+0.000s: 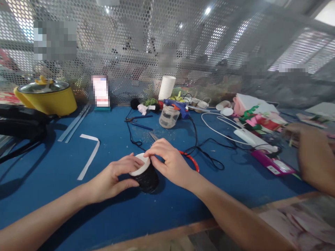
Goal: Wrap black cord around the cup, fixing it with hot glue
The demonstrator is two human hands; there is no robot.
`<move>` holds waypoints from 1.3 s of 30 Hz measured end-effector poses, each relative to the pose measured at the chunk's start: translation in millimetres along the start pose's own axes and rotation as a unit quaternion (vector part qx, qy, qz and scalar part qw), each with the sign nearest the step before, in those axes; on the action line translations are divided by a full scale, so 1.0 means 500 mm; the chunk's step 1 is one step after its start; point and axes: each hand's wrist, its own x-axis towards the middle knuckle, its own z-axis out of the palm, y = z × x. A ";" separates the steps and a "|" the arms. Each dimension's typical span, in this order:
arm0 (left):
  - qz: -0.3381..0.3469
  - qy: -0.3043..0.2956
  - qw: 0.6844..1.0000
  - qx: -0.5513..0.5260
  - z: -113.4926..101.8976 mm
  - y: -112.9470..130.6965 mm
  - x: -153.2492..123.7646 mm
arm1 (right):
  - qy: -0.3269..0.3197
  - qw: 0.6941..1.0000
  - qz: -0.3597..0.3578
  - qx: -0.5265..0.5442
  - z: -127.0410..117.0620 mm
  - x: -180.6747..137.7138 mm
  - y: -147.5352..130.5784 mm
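A small cup wrapped in black yarn [148, 179], with a white end facing me, lies tilted on the blue table [52, 167]. My left hand [115, 177] grips it from the left, fingers curled round its rim. My right hand [170, 162] presses on it from the right, fingertips pinched at the white rim. Red-handled scissors [192, 160] lie just behind my right hand, partly hidden by it.
A blue glue gun [178, 106] with a black cord, a white paper-cup stack [166, 87], a yellow pot [47, 96], white strips [90, 157], a pink box [272, 164] and felt scraps [259, 116] lie around. Another person's arm [314, 157] reaches in at right. Perforated metal screen behind.
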 end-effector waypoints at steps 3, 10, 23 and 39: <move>-0.018 -0.007 0.999 0.026 -0.007 -0.006 0.001 | -0.007 1.000 0.005 -0.018 0.007 0.000 0.004; -0.146 0.040 0.987 0.055 0.000 0.025 0.005 | -0.003 0.997 0.008 -0.072 0.017 0.004 -0.025; -0.156 0.092 0.983 -0.005 0.021 0.015 0.000 | 0.042 0.997 0.001 -0.070 0.016 -0.004 -0.046; -0.142 0.111 0.984 -0.016 0.033 0.003 0.004 | 0.052 0.994 -0.004 -0.092 0.029 -0.012 -0.044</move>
